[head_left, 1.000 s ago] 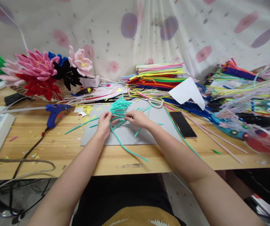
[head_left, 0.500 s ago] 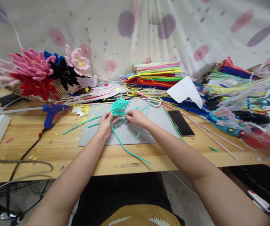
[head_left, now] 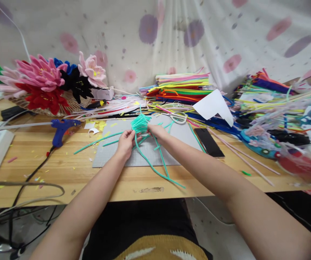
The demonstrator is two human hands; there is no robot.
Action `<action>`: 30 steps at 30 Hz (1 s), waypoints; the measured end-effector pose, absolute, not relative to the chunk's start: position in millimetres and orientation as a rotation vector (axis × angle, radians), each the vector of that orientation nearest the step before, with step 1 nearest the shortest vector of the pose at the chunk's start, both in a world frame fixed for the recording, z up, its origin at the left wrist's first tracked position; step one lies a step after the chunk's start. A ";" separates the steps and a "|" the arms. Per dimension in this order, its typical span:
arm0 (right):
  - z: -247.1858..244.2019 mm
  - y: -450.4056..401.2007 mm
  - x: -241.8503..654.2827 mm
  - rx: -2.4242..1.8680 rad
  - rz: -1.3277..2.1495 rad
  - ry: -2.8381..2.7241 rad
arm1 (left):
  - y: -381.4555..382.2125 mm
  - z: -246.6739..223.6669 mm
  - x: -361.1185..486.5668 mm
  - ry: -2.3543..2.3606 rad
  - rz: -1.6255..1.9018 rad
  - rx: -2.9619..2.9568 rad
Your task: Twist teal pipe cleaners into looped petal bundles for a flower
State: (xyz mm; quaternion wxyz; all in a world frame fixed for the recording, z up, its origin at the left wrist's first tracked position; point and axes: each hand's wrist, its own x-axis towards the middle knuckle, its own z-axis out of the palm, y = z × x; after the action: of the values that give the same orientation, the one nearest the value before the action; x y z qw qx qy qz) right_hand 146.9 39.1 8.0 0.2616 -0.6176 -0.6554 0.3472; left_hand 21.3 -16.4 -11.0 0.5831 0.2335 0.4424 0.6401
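A woven-looking bundle of teal pipe cleaners [head_left: 139, 123] is held up over the grey mat [head_left: 112, 155]. My left hand [head_left: 126, 143] pinches its lower left side. At its right edge my right hand [head_left: 156, 133] is closed, its fingertips partly hidden behind the hand, on the bundle's teal strands. Two long teal ends hang from the piece toward the table's front edge. Loose teal pipe cleaners [head_left: 90, 145] lie to the left on the mat and table. White-handled scissors [head_left: 179, 117] rest behind my right hand.
A blue glue gun [head_left: 60, 130] with its cord is at left, near pipe-cleaner flowers [head_left: 45, 77]. Stacks of coloured pipe cleaners [head_left: 182, 86] line the back. A black phone [head_left: 208, 142] and white paper [head_left: 214, 106] are at right.
My right hand has moved up to the bundle's right edge. A second long teal strand now hangs down below it. The view has shifted slightly.
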 end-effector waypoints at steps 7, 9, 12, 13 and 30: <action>26.4 25.5 154.3 -1.317 2.032 -0.929 | -16.0 -8.1 14.8 1.054 1.499 0.505; 27.2 27.1 156.5 -1.143 2.166 -0.752 | -15.5 -8.2 14.5 1.083 1.477 0.485; 27.9 29.8 157.6 -0.974 2.223 -0.503 | -14.2 -8.1 13.6 1.062 1.437 0.480; 28.3 29.7 157.3 -0.941 2.219 -0.438 | -13.9 -7.6 13.0 1.028 1.419 0.484; -0.9 6.9 149.0 -1.021 2.014 -0.734 | -18.9 -15.1 14.6 1.201 1.432 0.907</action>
State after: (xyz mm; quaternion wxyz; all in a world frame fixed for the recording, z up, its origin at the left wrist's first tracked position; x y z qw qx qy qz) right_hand 149.0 6.9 -0.9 0.3742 -0.3987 -0.2868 0.7866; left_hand 14.6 -18.9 -15.1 0.5074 0.3762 0.4984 0.5938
